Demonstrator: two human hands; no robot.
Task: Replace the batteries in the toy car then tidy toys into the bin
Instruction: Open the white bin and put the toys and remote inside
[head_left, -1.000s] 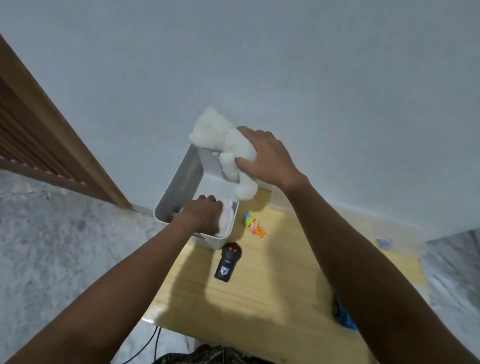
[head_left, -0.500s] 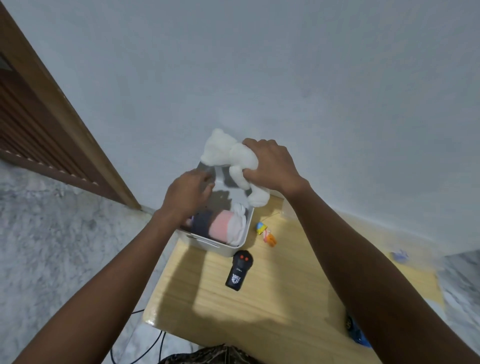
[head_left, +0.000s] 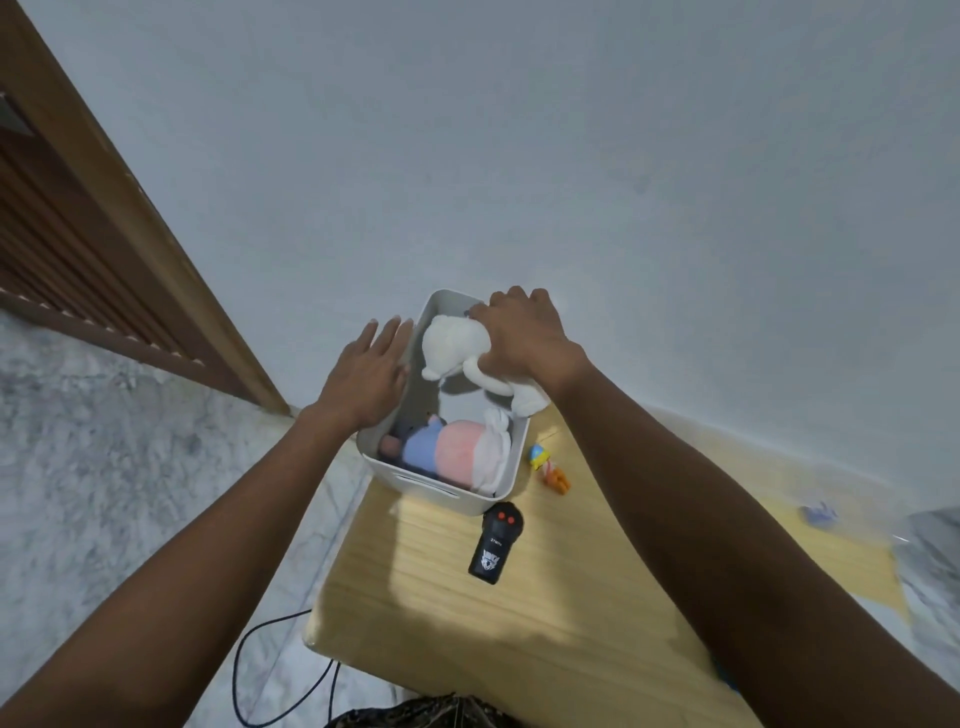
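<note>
Pale wooden tabletop (head_left: 571, 613) carries a white rectangular plastic bin (head_left: 415, 480) at its far left corner, against the grey wall. Inside the bin lies a soft toy in blue, pink and white (head_left: 452, 454). The right hand (head_left: 522, 338) has its fingers curled around a white plush animal (head_left: 457, 345) over the bin's far end. The left hand (head_left: 371, 376), fingers straight and slightly spread, rests on the bin's left wall. Just beside the bin's near wall lies a black remote control with two red buttons (head_left: 493, 545); a small yellow-and-orange figure (head_left: 548, 467) lies to its right.
</note>
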